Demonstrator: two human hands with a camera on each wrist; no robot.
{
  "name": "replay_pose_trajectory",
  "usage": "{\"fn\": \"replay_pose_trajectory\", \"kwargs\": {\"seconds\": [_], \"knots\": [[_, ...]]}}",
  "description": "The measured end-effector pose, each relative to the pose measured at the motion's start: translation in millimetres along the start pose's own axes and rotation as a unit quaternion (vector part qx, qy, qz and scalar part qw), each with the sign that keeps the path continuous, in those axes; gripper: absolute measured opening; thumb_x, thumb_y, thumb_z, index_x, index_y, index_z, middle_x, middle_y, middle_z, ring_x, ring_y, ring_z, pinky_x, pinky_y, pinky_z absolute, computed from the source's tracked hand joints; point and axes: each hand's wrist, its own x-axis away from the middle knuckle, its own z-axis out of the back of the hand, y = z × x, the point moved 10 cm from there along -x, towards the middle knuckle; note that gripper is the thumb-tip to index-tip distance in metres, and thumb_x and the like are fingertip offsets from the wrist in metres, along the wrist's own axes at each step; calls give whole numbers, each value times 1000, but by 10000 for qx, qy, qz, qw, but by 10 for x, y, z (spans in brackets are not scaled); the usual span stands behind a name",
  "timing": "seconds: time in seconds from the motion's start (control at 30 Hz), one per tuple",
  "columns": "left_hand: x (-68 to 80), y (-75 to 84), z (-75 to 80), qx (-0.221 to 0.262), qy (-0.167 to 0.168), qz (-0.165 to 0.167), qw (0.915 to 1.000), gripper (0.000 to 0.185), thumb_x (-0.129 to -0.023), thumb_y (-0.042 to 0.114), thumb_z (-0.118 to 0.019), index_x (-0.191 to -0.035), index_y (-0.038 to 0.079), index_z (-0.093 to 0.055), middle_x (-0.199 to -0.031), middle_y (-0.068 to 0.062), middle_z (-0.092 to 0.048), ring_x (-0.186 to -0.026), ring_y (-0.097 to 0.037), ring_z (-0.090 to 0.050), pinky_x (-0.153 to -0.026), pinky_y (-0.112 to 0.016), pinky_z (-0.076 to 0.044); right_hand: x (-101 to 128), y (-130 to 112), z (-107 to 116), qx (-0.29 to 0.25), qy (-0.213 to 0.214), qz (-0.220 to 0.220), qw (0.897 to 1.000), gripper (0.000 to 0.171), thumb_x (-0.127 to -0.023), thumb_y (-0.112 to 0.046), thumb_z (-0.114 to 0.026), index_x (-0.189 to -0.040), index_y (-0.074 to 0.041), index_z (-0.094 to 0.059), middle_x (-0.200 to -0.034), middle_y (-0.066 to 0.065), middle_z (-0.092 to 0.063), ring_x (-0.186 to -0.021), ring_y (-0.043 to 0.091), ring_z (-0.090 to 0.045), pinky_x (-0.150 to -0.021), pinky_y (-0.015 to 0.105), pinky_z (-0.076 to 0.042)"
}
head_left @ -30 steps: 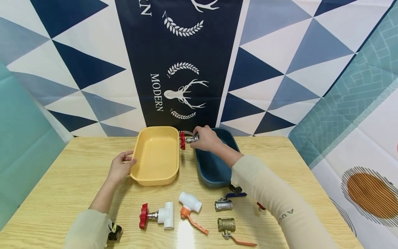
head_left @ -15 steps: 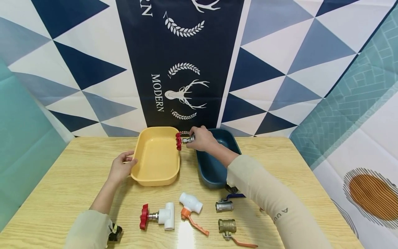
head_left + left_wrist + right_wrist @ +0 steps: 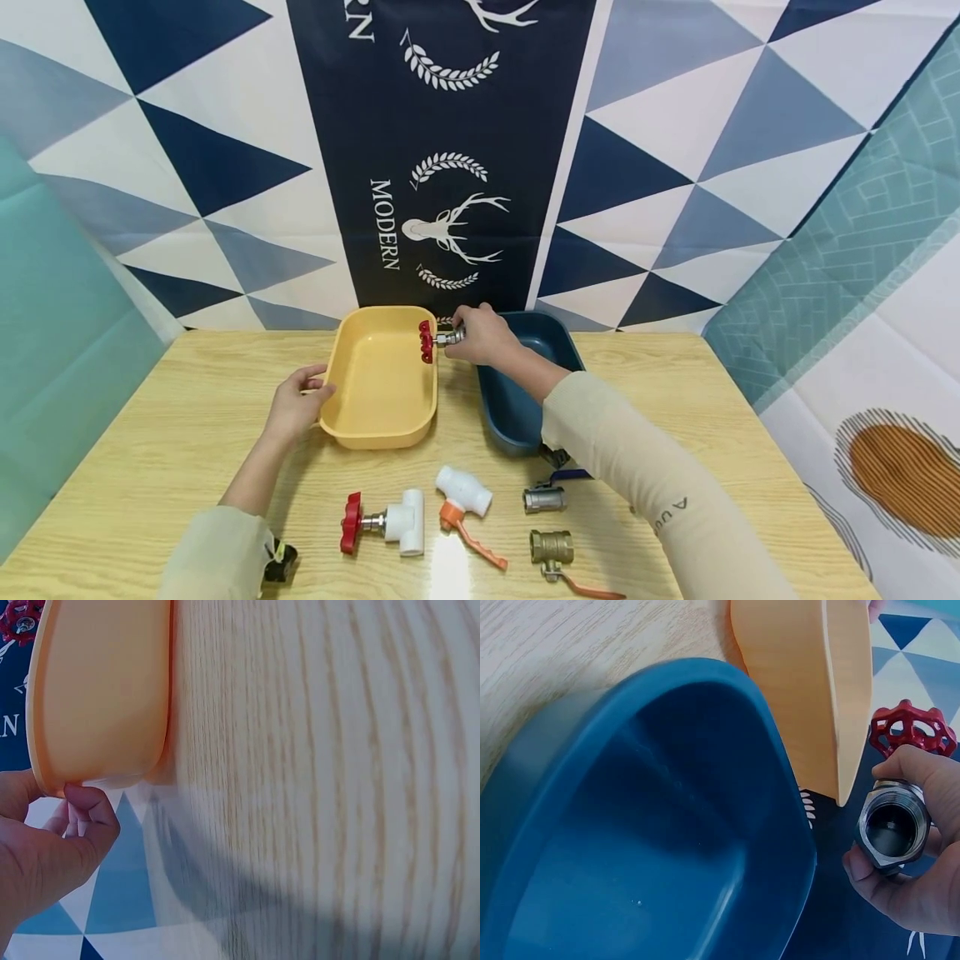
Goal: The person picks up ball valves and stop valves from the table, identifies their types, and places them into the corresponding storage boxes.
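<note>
Red-wheeled metal valve [image 3: 442, 339] at the far right rim of a yellow tray [image 3: 382, 379]

The right hand [image 3: 483, 335] grips the valve by its body; from there it points left, long axis running across, its red wheel [image 3: 426, 342] at the rim, touching or apart unclear. The left hand [image 3: 295, 404], farther from the valve, pinches the tray's left rim. At right, a blue tray [image 3: 513, 408]; near, a brass valve [image 3: 551, 547].

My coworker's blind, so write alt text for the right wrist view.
The right hand grips a metal valve with a red handwheel, its open end facing the camera. A blue bin dominates the left; part of a yellow bin shows at the top.
</note>
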Motion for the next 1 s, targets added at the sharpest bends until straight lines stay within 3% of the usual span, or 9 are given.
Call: {"fn": "replay_pose_trajectory", "kwargs": {"seconds": [1.0], "knots": [[-16, -6, 7, 71, 16, -118, 9999, 48, -94, 13, -52, -138, 0, -39, -109, -12, -44, -81, -9, -50, -61, -16, -51, -74, -272, -57, 59, 23, 93, 9999, 37, -77, -31, -72, -106, -13, -61, -98, 7, -53, -87, 19, -49, -69, 30, -45]]}}
